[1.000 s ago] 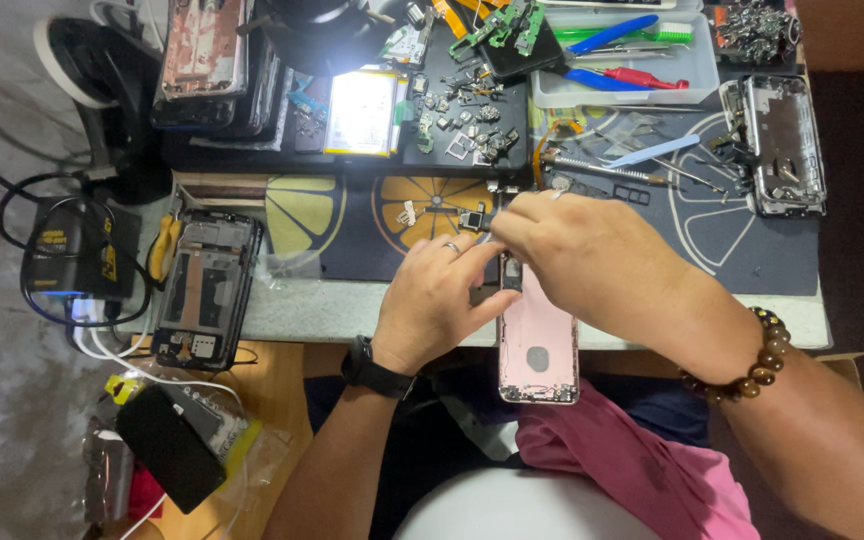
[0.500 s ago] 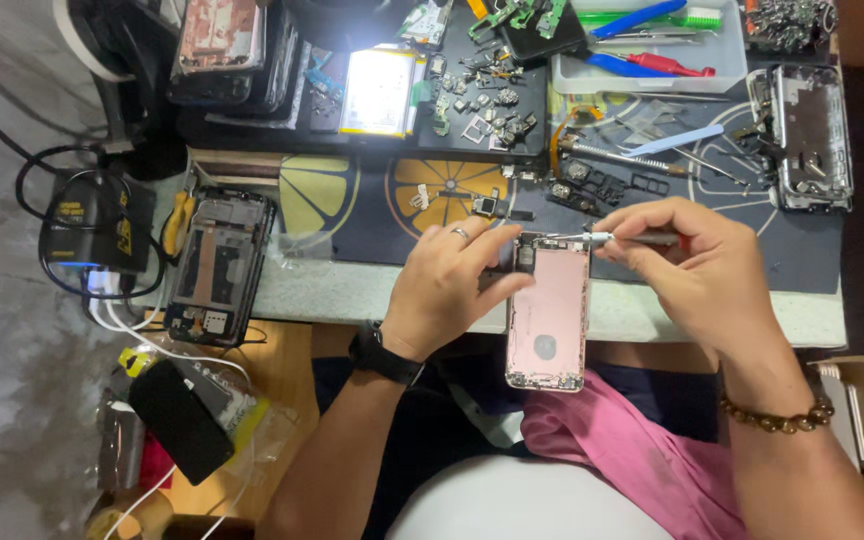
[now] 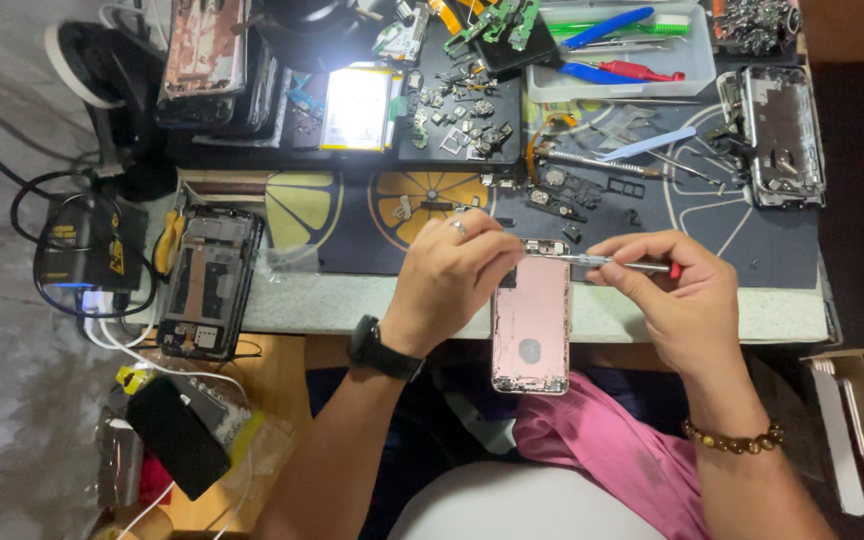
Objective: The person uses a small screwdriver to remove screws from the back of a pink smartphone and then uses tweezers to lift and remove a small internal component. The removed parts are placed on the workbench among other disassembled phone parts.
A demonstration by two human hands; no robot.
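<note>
While an opened phone chassis [image 3: 209, 282] lies idle at the left of the frame beside a black charger box [image 3: 87, 255], the work sits at the centre. Just right of that, the left hand [image 3: 449, 283], with a ring and a black wristwatch [image 3: 384, 349], grips the top left corner of a pink phone back housing [image 3: 530, 325], which stands half over the bench edge and the person's lap. Further right, the right hand [image 3: 674, 297] pinches a slim screwdriver [image 3: 607, 263] with a red end, held level, its tip at the housing's top edge where small parts show. By my judgement the step in hand is work on a screw or small part at the top of the housing; the next move calls for a steady tip and a firm hold on the housing. At the far right lies another bare metal housing [image 3: 780, 138] on the dark mat [image 3: 752, 250].
</note>
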